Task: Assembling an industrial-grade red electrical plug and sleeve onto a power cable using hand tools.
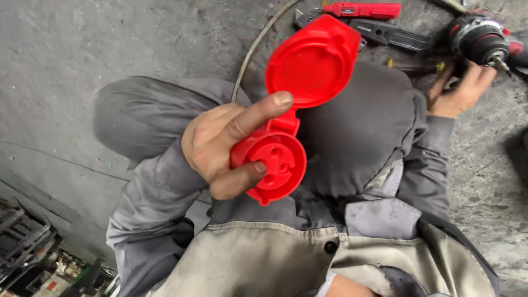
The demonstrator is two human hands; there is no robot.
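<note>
Left grip: my left hand (220, 146), centre of frame, is closed round the body of the red socket (272, 159). Thumb lies along the hinge side, one fingertip presses the face rim, so the pin holes point up at me and I can see in.

Socket: red plastic industrial type w/ round face and several holes, held over my lap, just below mid-frame. Not resting on anything; only my hand carries it.

Lid: the hinged lid (313, 60) is swung fully open, standing up and away toward upper centre. My thumb tip touches its lower edge, prob. keeping it from flapping shut.

Right grip: my right hand (459, 91), upper right, fingers curled at the cordless drill (484, 41). It touches the tool's underside, but I can't tell if the grip is truly closed on it; image is blurred there.

Drill: lying on the concrete floor (82, 44), chuck and bit pointing right.

Nearby: red screwdriver (363, 10) and a dark knife-like tool (390, 34) at the top edge, within arm's reach; thin cable (256, 49) runs down behind the socket.
</note>
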